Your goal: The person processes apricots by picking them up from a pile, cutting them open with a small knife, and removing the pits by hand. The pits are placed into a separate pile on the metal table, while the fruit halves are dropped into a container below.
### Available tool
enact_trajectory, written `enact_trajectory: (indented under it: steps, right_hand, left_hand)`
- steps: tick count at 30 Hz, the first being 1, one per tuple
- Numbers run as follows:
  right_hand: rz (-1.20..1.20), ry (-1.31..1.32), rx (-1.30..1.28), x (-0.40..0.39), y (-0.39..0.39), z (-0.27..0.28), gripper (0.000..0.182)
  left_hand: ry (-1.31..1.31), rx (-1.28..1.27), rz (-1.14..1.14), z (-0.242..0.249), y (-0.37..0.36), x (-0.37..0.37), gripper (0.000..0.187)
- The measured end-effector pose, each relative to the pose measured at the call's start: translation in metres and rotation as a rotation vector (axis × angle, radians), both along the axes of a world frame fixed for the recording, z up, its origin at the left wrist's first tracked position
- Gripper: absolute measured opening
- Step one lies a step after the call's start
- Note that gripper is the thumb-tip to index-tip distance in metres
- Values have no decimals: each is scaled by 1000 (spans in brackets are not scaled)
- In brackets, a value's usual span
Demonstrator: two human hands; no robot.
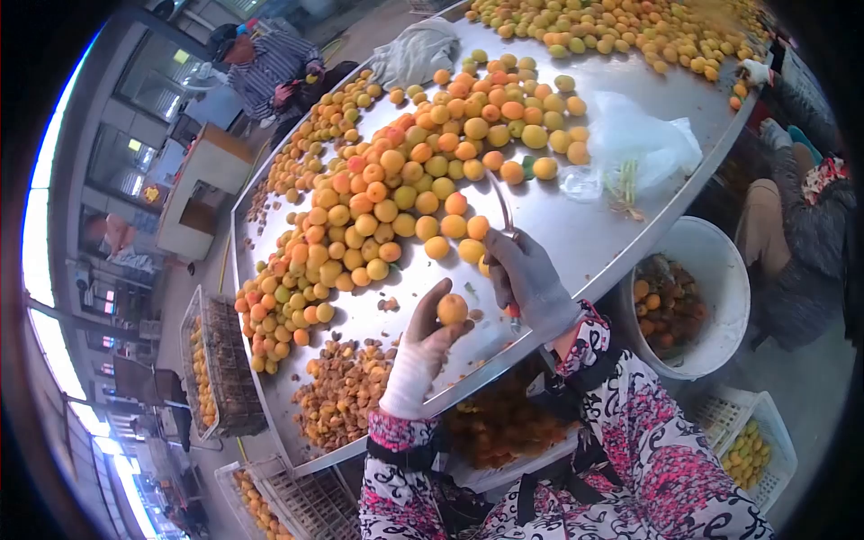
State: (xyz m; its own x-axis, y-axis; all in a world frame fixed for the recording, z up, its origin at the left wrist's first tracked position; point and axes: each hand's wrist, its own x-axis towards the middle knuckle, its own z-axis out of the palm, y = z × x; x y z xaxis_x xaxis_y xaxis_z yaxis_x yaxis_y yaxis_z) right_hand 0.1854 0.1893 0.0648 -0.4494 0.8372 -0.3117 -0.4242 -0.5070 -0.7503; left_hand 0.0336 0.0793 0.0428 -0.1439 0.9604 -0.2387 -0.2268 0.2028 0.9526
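My left hand, in a glove with a white cuff, is closed around an orange-yellow apricot, held above the metal table. To its right, my right hand, in a grey glove, grips a knife with a curved blade. The blade points up and away toward the fruit, and a red bit of the handle shows below the fist. A broad heap of apricots lies just beyond both hands. Left of my left hand is a pile of brown pits.
The metal table's edge runs diagonally in front of me. A white bucket with apricot pieces stands at right. Crates of fruit stand on the floor. A plastic bag lies on the table. Other people sit around it.
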Motion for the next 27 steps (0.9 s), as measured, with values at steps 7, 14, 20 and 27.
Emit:
enact_trajectory:
  steps: [7,14,20,27]
  right_hand:
    - [298,-101,358,-28,-51,-14,34]
    - [414,-382,790,-39,-74,-19,29]
    - [471,-490,863,-56,-89,-26,25]
    - [530,-508,855,-54,-91,-18,26]
  left_hand:
    - [-251,101,50,14,-47,-10,67]
    - [-134,151,197,15,-64,-31,61]
    - [-226,191,272,17,-65,-40,56]
    - [-243,240,272,19,-73,-54,55]
